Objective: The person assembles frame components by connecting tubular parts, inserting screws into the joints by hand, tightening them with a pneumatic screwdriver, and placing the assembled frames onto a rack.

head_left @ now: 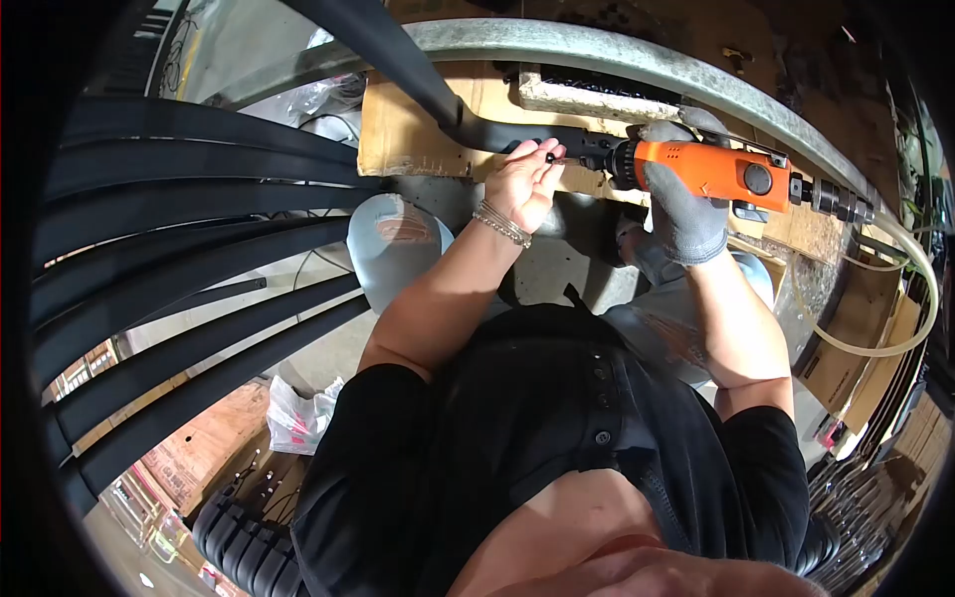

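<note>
My right hand (686, 214), in a grey glove, wraps round the orange power driver (711, 171). Its black chuck (623, 164) points left. My bare left hand (522, 189), with a bracelet at the wrist, is closed in a pinch just left of the chuck. A small dark screw-like piece (551, 157) shows at its fingertips, too small to name surely. Right behind those fingertips runs a bent black tube (487, 134), which rises to the upper left. Its right end lies by the chuck; whether they touch I cannot tell.
A pale hose (933, 289) loops from the driver's rear. Several long black tubes (199, 214) fan out at left. A curved metal rail (597, 42) crosses behind the cardboard-covered surface (408, 124). A plastic bag (298, 416) lies lower left; flattened cardboard (846, 368) stands at right.
</note>
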A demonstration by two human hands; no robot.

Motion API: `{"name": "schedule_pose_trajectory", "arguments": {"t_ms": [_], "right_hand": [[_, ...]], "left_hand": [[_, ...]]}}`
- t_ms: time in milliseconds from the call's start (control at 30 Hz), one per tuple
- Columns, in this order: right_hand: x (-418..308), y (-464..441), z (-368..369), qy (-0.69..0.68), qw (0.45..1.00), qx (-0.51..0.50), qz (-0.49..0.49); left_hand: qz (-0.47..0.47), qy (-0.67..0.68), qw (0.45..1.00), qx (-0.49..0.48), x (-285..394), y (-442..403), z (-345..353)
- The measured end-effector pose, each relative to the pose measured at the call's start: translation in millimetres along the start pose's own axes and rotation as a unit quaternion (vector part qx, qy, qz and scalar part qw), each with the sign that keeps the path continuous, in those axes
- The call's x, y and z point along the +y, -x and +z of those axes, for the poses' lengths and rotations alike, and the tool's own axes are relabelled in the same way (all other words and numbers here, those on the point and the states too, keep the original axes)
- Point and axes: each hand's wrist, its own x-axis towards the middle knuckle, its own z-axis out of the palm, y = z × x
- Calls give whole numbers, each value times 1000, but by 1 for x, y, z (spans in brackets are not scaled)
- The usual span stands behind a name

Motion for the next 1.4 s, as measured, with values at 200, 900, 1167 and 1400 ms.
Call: {"name": "schedule_pose_trajectory", "arguments": {"t_ms": [200, 900, 1167, 1400], "right_hand": [[-12, -7, 7, -12, 998, 56, 27], [51, -9, -24, 49, 994, 72, 65], [50, -24, -30, 106, 984, 10, 140], [45, -37, -10, 271, 949, -107, 116]], "left_hand": [[5, 9, 1000, 13, -3, -1, 2], [-54, 91, 990, 88, -40, -36, 22], [81, -104, 991, 6, -11, 7, 12], [569, -352, 718, -191, 116, 39, 78]]}}
